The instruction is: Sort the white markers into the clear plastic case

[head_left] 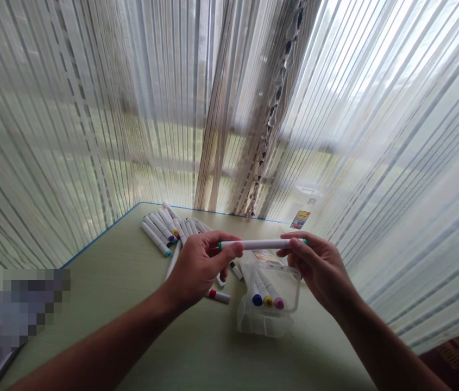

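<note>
A white marker with green ends is held level in the air between both hands. My left hand pinches its left end between thumb and fingers. At the right end, my right hand grips it the same way. Below the marker stands a clear plastic case, in which blue, yellow and pink marker ends show. Loose white markers lie in a pile beyond my left hand, which partly hides them. Near my left wrist lies a marker with a red band.
The pale green table has a blue edge. String curtains hang along its far side and both flanks. A clear container with a yellow label is at the back right. A pixelated patch covers the lower left corner.
</note>
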Available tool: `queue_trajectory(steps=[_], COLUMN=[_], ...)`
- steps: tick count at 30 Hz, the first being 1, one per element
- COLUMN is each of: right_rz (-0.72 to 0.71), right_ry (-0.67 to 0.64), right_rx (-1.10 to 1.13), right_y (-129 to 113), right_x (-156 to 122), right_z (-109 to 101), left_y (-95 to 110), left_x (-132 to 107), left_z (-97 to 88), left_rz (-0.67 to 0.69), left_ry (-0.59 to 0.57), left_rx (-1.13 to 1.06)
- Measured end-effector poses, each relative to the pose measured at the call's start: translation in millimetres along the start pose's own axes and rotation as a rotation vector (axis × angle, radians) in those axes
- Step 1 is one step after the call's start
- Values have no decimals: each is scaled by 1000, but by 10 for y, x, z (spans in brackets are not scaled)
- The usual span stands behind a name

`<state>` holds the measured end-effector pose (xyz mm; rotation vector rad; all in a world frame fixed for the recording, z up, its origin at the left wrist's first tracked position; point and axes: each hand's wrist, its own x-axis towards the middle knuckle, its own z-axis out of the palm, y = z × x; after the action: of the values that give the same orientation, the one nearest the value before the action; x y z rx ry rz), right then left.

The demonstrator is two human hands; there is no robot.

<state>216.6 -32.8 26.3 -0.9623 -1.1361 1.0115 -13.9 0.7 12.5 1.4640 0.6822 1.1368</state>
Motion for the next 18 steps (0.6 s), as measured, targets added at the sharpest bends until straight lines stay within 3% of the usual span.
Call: queue_trajectory(steps=[12, 18], right_rz=[21, -19], right_ry=[1, -12], right_rx=[50, -6], right_y=[-9, 10], right_x=[6, 0], right_z=[-4, -8], left_y=[33, 8], left_x=[34, 19], left_z=[22, 12], left_rz=[11, 21], left_ry=[77, 62], left_rx=[-111, -29])
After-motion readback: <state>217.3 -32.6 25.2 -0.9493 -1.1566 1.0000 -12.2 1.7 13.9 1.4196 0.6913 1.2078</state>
